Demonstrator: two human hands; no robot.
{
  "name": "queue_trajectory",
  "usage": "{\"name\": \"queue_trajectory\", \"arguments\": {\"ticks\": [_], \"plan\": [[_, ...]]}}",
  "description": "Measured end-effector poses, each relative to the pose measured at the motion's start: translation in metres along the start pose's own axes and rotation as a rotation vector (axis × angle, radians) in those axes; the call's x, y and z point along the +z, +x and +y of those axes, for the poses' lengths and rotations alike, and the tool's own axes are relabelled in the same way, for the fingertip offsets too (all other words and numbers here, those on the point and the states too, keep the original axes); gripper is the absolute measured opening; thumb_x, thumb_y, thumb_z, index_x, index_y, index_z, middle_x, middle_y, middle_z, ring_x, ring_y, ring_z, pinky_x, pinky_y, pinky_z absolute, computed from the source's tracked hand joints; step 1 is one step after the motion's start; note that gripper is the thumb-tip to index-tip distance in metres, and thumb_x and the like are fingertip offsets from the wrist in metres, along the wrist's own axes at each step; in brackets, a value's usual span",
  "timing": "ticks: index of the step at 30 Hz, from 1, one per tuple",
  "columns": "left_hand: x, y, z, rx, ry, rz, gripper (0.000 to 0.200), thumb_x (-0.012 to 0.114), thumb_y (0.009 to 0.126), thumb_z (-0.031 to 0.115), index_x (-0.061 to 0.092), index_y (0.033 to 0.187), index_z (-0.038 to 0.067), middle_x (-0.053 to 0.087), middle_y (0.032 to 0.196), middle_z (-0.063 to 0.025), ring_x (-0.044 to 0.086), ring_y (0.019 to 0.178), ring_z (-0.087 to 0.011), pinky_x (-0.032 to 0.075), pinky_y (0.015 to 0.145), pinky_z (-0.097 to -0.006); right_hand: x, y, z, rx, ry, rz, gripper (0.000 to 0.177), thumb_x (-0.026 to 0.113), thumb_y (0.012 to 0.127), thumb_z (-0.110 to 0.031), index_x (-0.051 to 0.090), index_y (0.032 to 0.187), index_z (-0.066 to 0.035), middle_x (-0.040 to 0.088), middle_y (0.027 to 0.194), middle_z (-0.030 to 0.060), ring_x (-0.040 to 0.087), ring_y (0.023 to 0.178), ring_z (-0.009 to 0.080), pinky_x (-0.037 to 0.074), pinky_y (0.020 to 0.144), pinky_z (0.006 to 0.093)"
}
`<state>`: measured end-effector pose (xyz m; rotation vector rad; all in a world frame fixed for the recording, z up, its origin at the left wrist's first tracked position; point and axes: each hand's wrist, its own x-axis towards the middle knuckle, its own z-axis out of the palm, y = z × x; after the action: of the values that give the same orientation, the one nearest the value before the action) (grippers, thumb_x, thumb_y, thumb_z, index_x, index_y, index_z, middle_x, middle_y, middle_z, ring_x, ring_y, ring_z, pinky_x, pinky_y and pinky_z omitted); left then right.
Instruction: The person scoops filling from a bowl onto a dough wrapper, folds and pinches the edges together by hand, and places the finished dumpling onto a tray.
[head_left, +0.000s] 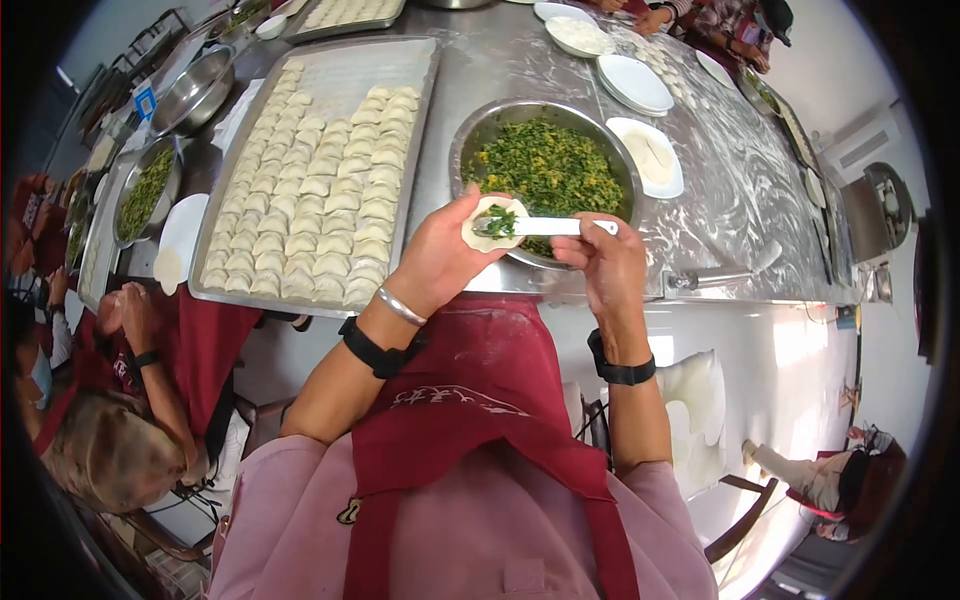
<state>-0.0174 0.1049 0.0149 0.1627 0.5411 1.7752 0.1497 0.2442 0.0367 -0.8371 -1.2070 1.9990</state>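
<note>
My left hand cradles a round dumpling wrapper in its fingers, in front of the large metal bowl. A small heap of green filling lies on the wrapper. Pinched in my right hand is a spoon with a white handle. Its tip rests in the filling on the wrapper. Chopped greens with yellow bits fill the bowl just beyond both hands. To the left, a big metal tray carries many rows of folded dumplings.
Right of the bowl sits a white plate with wrappers, below stacked white plates. A rolling pin-like tool lies near the floury table's front edge. Co-workers are at left and far right.
</note>
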Motion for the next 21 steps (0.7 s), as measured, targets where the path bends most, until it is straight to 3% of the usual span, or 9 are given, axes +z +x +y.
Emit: {"name": "queue_trajectory", "arguments": {"ticks": [4,7,10,14,15,18,21], "plan": [[0.008,-0.002,-0.001,0.006,0.009,0.036,0.05,0.034,0.11,0.033,0.046,0.133,-0.01,0.053,0.136,-0.0226,0.052,0.129,-0.0327,0.04,0.115,-0.0481,-0.01,0.0,-0.009,-0.118,0.04,0.034,0.017,0.056,0.095,-0.001,0.06,0.107,0.01,0.069,0.091,0.0206,0.074,0.074,0.0282,0.063,0.064,0.0323],[0.009,-0.008,0.004,0.017,0.022,0.11,0.05,0.034,0.11,0.032,0.044,0.136,-0.011,0.051,0.139,-0.0245,0.049,0.132,-0.036,0.039,0.116,-0.0488,-0.031,-0.001,-0.034,-0.353,-0.189,0.259,0.018,0.061,0.094,-0.008,0.064,0.104,0.007,0.07,0.079,0.0161,0.072,0.068,0.0215,0.058,0.06,0.0281],[0.001,-0.009,0.006,0.019,0.012,0.094,0.051,0.035,0.11,0.031,0.042,0.138,-0.011,0.051,0.14,-0.0248,0.05,0.132,-0.0362,0.039,0.116,-0.0487,-0.06,0.006,-0.036,-0.437,-0.66,0.444,0.021,0.065,0.093,-0.013,0.066,0.101,0.007,0.069,0.072,0.012,0.07,0.066,0.0167,0.054,0.058,0.0248],[0.001,-0.01,0.001,-0.001,0.013,0.097,0.051,0.036,0.11,0.032,0.042,0.138,-0.01,0.051,0.14,-0.0244,0.05,0.132,-0.036,0.039,0.116,-0.0483,-0.088,0.035,-0.002,-0.669,-1.111,0.54,0.018,0.067,0.089,-0.013,0.068,0.097,0.003,0.069,0.067,0.011,0.067,0.059,0.0264,0.052,0.058,0.0352],[0.002,-0.011,0.0,-0.004,0.014,0.097,0.051,0.036,0.11,0.032,0.042,0.138,-0.01,0.051,0.14,-0.0243,0.05,0.132,-0.0359,0.039,0.116,-0.0481,-0.082,0.036,-0.002,-0.635,-1.119,0.532,0.018,0.067,0.087,-0.014,0.068,0.096,0.001,0.071,0.077,0.015,0.068,0.068,0.0331,0.052,0.066,0.0398],[0.006,-0.014,0.002,-0.006,0.027,0.092,0.051,0.037,0.11,0.033,0.043,0.137,-0.01,0.052,0.14,-0.0239,0.05,0.132,-0.0355,0.039,0.116,-0.0478,-0.102,0.069,0.025,-0.752,-0.982,0.487,0.018,0.067,0.088,-0.016,0.067,0.094,0.001,0.073,0.09,0.0186,0.07,0.082,0.0341,0.053,0.075,0.04],[0.011,-0.017,0.003,-0.008,0.031,0.067,0.051,0.037,0.11,0.032,0.044,0.137,-0.01,0.052,0.139,-0.0238,0.05,0.132,-0.0352,0.039,0.116,-0.0475,-0.114,0.079,0.024,-0.557,-0.957,0.447,0.022,0.069,0.088,-0.018,0.069,0.098,0.001,0.069,0.112,0.0228,0.067,0.104,0.0364,0.05,0.091,0.0405]]}}
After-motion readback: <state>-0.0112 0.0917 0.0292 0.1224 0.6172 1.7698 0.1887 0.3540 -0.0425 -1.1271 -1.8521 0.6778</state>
